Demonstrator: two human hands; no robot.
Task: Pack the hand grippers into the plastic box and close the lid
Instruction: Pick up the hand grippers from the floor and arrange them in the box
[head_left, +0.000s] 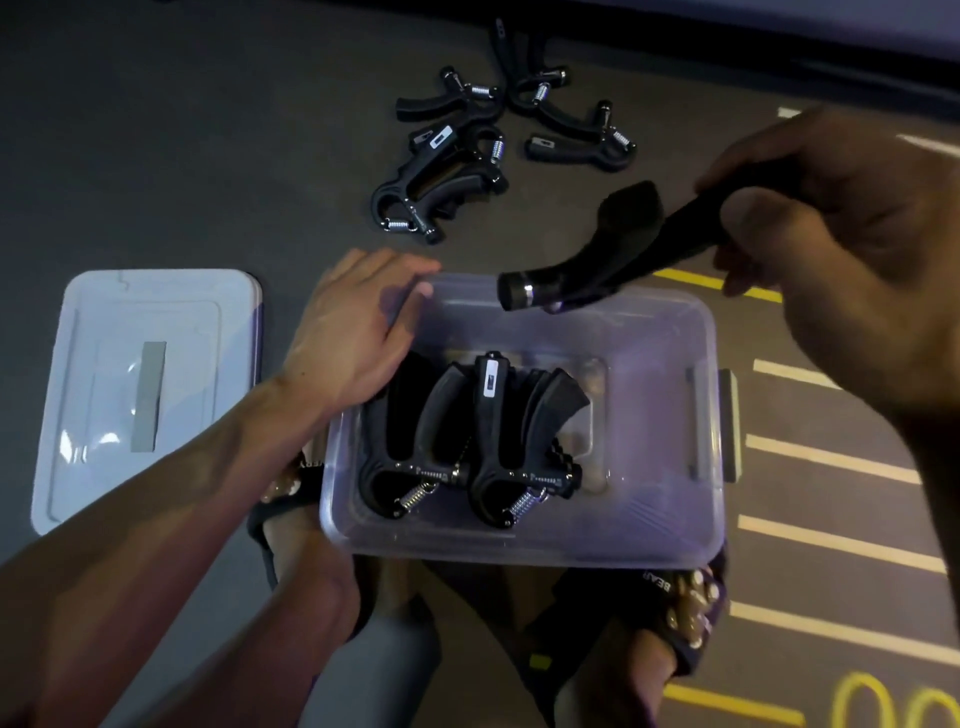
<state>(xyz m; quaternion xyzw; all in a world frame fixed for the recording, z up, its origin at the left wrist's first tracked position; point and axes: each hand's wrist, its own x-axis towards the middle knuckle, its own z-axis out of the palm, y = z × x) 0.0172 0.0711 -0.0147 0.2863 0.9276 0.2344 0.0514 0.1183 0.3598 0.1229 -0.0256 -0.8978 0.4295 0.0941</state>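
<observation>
Open plastic box (524, 540) on the dark floor (156, 156), partly packed with hand grippers.

The lid (145, 395) lies flat just left of the box. The left hand (358, 327) rests on the box's far-left rim, fingers fairly straight. The right hand (831, 249) grips one handle of a hand gripper (597, 260) above the box's far edge. Two grippers (467, 441) sit side by side inside; the loose grippers (493, 135) lie on the floor beyond.
</observation>
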